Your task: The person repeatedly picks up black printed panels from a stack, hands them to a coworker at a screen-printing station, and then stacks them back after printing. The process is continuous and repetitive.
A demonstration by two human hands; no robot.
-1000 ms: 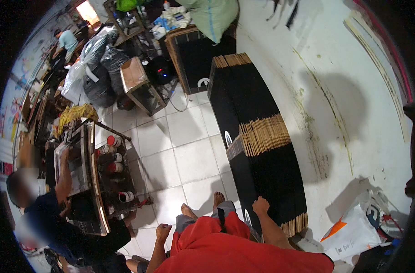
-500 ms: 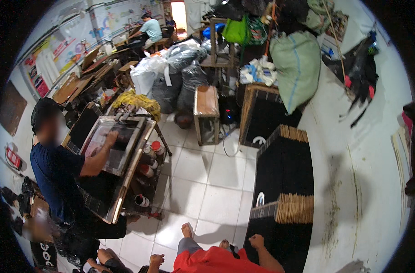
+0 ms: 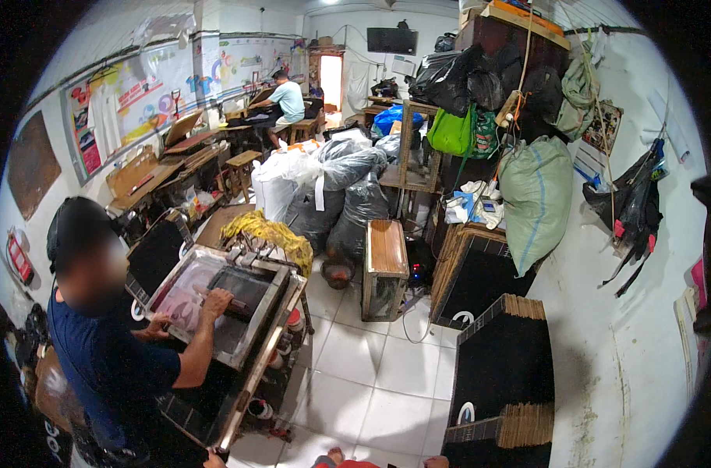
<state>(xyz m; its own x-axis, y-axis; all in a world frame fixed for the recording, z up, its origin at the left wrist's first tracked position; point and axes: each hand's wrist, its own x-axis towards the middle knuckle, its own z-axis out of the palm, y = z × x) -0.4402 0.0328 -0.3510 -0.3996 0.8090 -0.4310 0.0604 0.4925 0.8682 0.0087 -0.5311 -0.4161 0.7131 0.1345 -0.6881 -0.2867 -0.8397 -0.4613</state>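
Observation:
At the bottom edge a sliver of my right hand [image 3: 436, 462] shows near the lower stack of black boards with wooden edges [image 3: 496, 442]; its fingers and any contact are unclear. My left hand is out of view. My red garment [image 3: 354, 463] peeks in below the tiled floor. To the left, a co-worker in navy [image 3: 114, 366] leans over a framed printing screen [image 3: 250, 327], one hand [image 3: 215, 300] on a tool across it, the other at the frame's near side. Paint cans [image 3: 258, 407] stand on a shelf beneath.
Stuffed bags [image 3: 332, 210] heap beyond a yellow cloth pile [image 3: 266, 238]. A narrow wooden-topped case [image 3: 384, 265] stands by the tiled aisle [image 3: 379, 359]. A green sack [image 3: 533, 207] rests on boards at the right. Another person [image 3: 287, 101] sits at a far bench.
My view has tilted upward and left, bringing the far room into sight. My hands have dropped toward or out of the lower edge. The co-worker's arms have shifted on the screen.

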